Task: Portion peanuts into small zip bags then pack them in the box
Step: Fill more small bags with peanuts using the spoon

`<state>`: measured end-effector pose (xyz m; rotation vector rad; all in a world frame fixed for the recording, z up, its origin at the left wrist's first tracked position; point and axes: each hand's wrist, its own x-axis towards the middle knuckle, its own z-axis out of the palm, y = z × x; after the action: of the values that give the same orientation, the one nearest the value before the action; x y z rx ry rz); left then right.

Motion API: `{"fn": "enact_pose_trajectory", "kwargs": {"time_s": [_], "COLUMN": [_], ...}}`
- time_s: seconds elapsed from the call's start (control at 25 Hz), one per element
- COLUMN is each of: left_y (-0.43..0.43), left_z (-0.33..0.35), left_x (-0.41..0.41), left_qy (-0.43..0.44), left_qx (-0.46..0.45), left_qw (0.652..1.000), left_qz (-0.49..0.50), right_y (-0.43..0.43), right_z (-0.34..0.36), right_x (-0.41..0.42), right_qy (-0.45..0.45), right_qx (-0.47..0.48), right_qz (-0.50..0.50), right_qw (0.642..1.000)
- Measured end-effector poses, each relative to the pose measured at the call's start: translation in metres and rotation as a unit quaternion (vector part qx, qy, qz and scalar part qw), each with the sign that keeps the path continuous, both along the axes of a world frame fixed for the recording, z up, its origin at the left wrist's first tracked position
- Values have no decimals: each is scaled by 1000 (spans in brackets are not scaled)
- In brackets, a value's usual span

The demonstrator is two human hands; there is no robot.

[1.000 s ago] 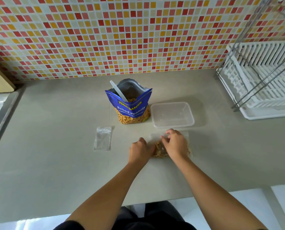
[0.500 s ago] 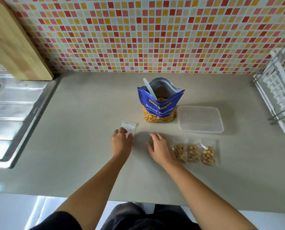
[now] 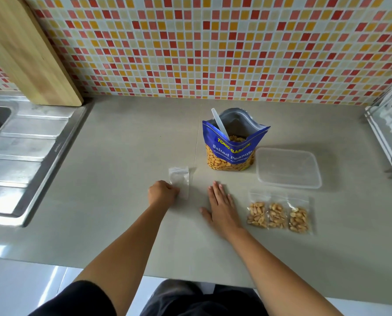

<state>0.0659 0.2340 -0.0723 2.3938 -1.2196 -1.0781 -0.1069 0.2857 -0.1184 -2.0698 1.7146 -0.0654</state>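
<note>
While the right grip (image 3: 221, 205) lies flat and open, the left grip (image 3: 163, 192) pinches the near edge of the bag (image 3: 180, 177), left of the pouch (image 3: 232, 147).

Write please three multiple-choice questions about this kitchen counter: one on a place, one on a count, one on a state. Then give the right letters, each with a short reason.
1. Where does the clear rectangular plastic box stand, relative to the blue foil pouch of salted peanuts?
A. To its right
B. To its left
C. Behind it, at the wall

2. How many small clear zip bags filled with peanuts lie on the grey counter?
A. Two
B. Three
C. Five

3. How is the right hand?
A. Clenched in a fist in the air
B. Flat on the counter, fingers straight
C. Pinching a filled bag

Answers:
1 A: the box sits close at the pouch's right side.
2 B: three filled bags lie side by side in a row.
3 B: the palm is down and it holds nothing.
</note>
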Motion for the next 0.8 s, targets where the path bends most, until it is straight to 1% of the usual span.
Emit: {"fn": "enact_pose_trajectory", "kwargs": {"time_s": [0.16, 0.36, 0.48, 0.56, 0.6, 0.64, 0.72, 0.8], "left_y": [-1, -5, -2, 2, 3, 3, 4, 6], "left_z": [8, 19, 20, 21, 22, 23, 27, 33], "left_x": [2, 2, 3, 3, 3, 3, 2, 1], "left_qy": [24, 56, 62, 92, 123, 164, 266, 337], "left_qx": [-10, -52, -55, -55, -57, -62, -74, -71], "left_qw": [1000, 997, 996, 993, 989, 982, 958, 936], "left_qz": [14, 21, 23, 49, 62, 71, 79, 76], "right_y": [-1, -1, -3, -4, -4, -4, -7, -12], "right_z": [0, 1, 1, 3, 5, 8, 17, 34], "right_x": [-1, -2, -4, -4, -3, -2, 3, 8], "right_qy": [4, -47, -57, -82, -112, -156, -252, -345], "right_qx": [6, 5, -4, -13, -27, -44, -69, -20], "right_qz": [-1, -8, -12, -21, -39, -72, -166, -249], "right_qw": [1000, 999, 998, 996, 993, 984, 951, 905]}}
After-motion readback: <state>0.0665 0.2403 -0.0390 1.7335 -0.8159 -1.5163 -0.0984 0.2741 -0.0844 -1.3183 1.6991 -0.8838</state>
